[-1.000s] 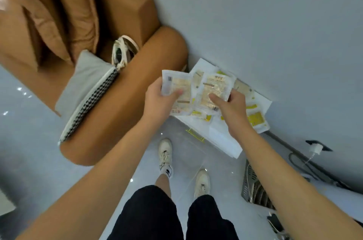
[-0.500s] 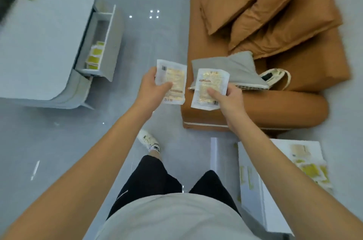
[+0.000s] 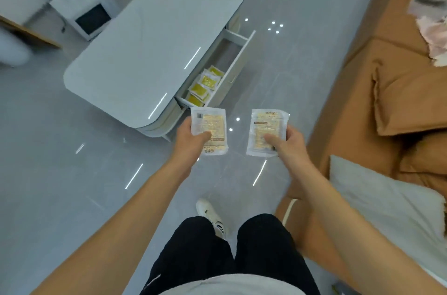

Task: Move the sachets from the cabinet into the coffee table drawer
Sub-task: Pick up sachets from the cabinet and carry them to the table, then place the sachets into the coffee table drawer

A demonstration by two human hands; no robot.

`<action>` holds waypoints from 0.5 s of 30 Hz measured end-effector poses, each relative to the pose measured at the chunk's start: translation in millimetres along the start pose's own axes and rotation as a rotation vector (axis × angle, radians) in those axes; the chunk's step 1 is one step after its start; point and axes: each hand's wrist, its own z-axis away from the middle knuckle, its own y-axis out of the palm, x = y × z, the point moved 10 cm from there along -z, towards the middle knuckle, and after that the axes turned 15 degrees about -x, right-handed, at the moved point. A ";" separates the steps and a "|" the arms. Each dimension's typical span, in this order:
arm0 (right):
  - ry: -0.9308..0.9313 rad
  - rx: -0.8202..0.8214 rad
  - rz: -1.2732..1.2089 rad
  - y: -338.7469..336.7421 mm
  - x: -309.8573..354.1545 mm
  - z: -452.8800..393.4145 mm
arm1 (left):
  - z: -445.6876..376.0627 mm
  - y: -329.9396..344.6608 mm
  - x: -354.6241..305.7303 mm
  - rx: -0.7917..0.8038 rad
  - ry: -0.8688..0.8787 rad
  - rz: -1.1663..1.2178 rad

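My left hand [image 3: 189, 141] pinches a clear sachet [image 3: 212, 123] with pale yellow contents, thumb across its front. A second, similar sachet [image 3: 262, 125] is held the same way in my right hand [image 3: 286, 146]. Both hang over the grey floor, just short of the white coffee table [image 3: 145, 53]. The table's drawer [image 3: 238, 60] stands pulled out toward the sofa, and several yellow sachets [image 3: 204, 85] lie in its near end. The cabinet is out of view.
A brown sofa [image 3: 377, 91] with cushions runs along the right, a grey pillow [image 3: 387, 203] at its near end. My legs and a white shoe [image 3: 208, 212] are below. A white appliance [image 3: 82, 11] and furniture stand behind the table at upper left.
The view has swung left from the cabinet past the sofa to the coffee table. Both hands still carry their sachets, and the open drawer is now straight ahead and closer.
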 end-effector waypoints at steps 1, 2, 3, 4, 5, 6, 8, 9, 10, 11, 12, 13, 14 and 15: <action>-0.007 0.024 0.014 19.1 12.1 -18.2 | -21.3 -0.6 -4.2 -0.019 -0.019 0.008; -0.010 0.049 0.027 38.2 22.3 -36.6 | -41.3 -0.3 -7.3 -0.039 -0.037 0.017; -0.016 0.073 0.044 56.9 30.9 -56.2 | -61.2 1.8 -9.6 -0.058 -0.051 0.029; -0.024 0.099 0.062 76.1 37.6 -77.9 | -81.2 5.3 -11.3 -0.077 -0.061 0.040; -0.034 0.121 0.083 95.6 43.1 -101.3 | -101.8 9.2 -11.9 -0.098 -0.071 0.048; -0.039 0.142 0.102 116.0 48.1 -125.4 | -122.7 14.0 -12.3 -0.121 -0.085 0.054; -0.052 0.190 0.146 158.1 54.2 -175.8 | -166.3 25.6 -9.7 -0.173 -0.120 0.072; -0.060 0.209 0.169 179.7 55.8 -203.5 | -190.6 33.3 -7.4 -0.204 -0.134 0.078; -0.072 0.227 0.193 201.6 56.2 -231.4 | -215.7 41.4 -3.2 -0.238 -0.154 0.080; -0.086 0.244 0.223 223.9 54.0 -261.1 | -242.4 50.4 3.3 -0.272 -0.177 0.081; -0.101 0.265 0.257 246.6 49.4 -291.5 | -269.6 60.6 11.6 -0.305 -0.208 0.086; -0.117 0.287 0.296 268.0 43.5 -321.9 | -297.4 72.6 22.6 -0.334 -0.240 0.094; -0.136 0.303 0.335 287.8 35.3 -353.5 | -325.8 86.3 35.4 -0.357 -0.271 0.100; -0.155 0.315 0.376 305.7 26.9 -383.3 | -352.7 99.6 50.0 -0.377 -0.302 0.106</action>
